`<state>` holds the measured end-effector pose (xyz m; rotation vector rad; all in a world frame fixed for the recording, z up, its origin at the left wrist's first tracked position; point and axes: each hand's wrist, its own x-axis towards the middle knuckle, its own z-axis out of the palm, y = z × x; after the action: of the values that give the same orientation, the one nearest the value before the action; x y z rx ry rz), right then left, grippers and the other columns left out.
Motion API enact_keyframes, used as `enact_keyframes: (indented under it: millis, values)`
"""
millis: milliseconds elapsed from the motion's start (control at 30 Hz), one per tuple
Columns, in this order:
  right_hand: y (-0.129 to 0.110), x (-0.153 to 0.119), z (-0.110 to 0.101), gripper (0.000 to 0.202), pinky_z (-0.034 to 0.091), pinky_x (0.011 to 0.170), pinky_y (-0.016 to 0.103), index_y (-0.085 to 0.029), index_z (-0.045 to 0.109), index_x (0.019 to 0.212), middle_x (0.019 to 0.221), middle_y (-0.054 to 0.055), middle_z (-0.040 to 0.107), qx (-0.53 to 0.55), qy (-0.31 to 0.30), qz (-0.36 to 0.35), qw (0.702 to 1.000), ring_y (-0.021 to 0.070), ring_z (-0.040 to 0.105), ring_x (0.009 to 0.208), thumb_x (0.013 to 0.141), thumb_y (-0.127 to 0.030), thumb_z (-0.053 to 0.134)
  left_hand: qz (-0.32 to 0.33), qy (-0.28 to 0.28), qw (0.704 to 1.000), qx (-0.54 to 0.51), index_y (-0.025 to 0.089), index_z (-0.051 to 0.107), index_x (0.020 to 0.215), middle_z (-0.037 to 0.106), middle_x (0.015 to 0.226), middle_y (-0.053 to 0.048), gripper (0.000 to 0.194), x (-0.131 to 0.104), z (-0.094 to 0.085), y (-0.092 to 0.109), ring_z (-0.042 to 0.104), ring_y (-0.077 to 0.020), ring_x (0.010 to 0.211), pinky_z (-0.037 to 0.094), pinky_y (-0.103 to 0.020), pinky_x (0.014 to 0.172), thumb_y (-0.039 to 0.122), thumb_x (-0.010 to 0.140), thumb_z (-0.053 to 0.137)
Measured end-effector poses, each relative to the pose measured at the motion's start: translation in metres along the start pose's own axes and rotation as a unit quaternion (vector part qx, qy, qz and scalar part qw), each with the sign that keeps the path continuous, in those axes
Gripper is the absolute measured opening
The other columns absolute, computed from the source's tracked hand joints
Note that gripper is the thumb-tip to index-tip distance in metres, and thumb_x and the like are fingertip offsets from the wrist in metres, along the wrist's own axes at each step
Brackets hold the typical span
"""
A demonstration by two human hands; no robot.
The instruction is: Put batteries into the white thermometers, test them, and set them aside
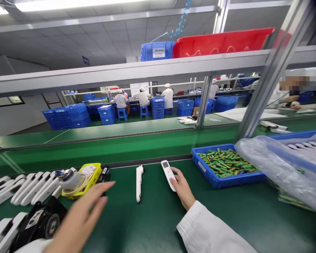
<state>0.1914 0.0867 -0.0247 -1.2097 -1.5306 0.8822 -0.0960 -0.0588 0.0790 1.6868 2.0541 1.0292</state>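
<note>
My right hand (183, 188) is closed around the lower part of a white handheld infrared thermometer (168, 175), its small dark screen facing up. To its left, a second white thermometer (139, 183) lies on its side on the green work surface (137, 225), touched by neither hand. My left hand (84, 214) hovers over the left part of the surface, blurred, with fingers stretched out and nothing in them. Just beyond it stands a yellow basket (97, 174) with a grey-white bottle (71, 181) in it. A black device with a round part (46, 219) sits below my left forearm's left side.
Several white thermometers (28, 188) lie in a row at the left. At right, a blue tray (218, 182) holds many green batteries (226, 161), beside clear plastic wrap (279, 168). A metal post (271, 70) and shelf (121, 72) frame the bench. Co-workers sit beyond.
</note>
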Motion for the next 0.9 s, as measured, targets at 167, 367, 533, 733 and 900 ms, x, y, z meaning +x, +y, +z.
enact_keyframes:
  millis: [167, 367, 533, 733, 900]
  values:
    - [-0.007, -0.010, 0.011, 0.067, 0.046, 0.080, 0.033, -0.022, 0.035, 0.125, 0.100, 0.005, 0.062, 0.358, -0.017, 0.103, 0.928, 0.0219, 0.059, 0.093, 0.067, -0.031, 0.067, -0.033, -0.103, 0.988, -0.113, 0.030, 0.046, 0.133, 0.032, 0.146, -0.008, 0.059, 0.026, 0.110, 0.019, 0.032, -0.0312, 0.133, 0.030, -0.046, 0.105, 0.043, 0.076, 0.057]
    - [-0.028, -0.023, 0.017, 0.044, 0.044, 0.063, 0.026, -0.018, 0.051, 0.103, 0.075, -0.002, 0.055, 0.386, -0.063, 0.122, 0.912, 0.0131, 0.055, 0.065, 0.075, -0.047, 0.068, -0.085, -0.089, 0.969, -0.215, 0.015, 0.039, 0.136, 0.050, 0.132, -0.015, 0.053, 0.044, 0.137, -0.002, 0.043, -0.0275, 0.126, 0.031, -0.040, 0.105, 0.033, 0.086, 0.039]
    - [-0.041, -0.030, 0.021, 0.047, 0.048, 0.050, 0.026, -0.021, 0.041, 0.107, 0.067, -0.005, 0.053, 0.459, -0.116, 0.144, 0.869, 0.0109, 0.051, 0.050, 0.079, -0.051, 0.064, -0.219, -0.151, 0.815, -0.515, 0.034, 0.022, 0.142, 0.055, 0.128, -0.006, 0.072, 0.031, 0.116, -0.002, 0.058, -0.0222, 0.105, 0.046, -0.034, 0.089, 0.035, 0.081, 0.059]
    - [-0.040, -0.038, 0.031, 0.044, 0.041, 0.032, 0.017, -0.021, 0.037, 0.107, 0.063, -0.005, 0.055, 0.443, -0.152, 0.177, 0.866, 0.0079, 0.045, 0.039, 0.081, -0.047, 0.062, -0.149, -0.233, 0.712, -0.646, 0.029, 0.047, 0.127, 0.056, 0.093, -0.002, 0.062, 0.019, 0.117, 0.005, 0.053, -0.0145, 0.076, 0.044, -0.026, 0.068, 0.023, 0.068, 0.068]
    - [-0.040, -0.045, 0.037, 0.037, 0.040, 0.031, 0.016, -0.020, 0.041, 0.096, 0.064, -0.004, 0.056, 0.425, -0.170, 0.195, 0.868, 0.0073, 0.047, 0.038, 0.080, -0.045, 0.062, -0.167, -0.228, 0.731, -0.622, 0.021, 0.062, 0.098, 0.053, 0.082, 0.000, 0.018, 0.019, 0.120, 0.009, 0.044, -0.0089, 0.065, 0.038, -0.021, 0.057, 0.026, 0.081, 0.061]
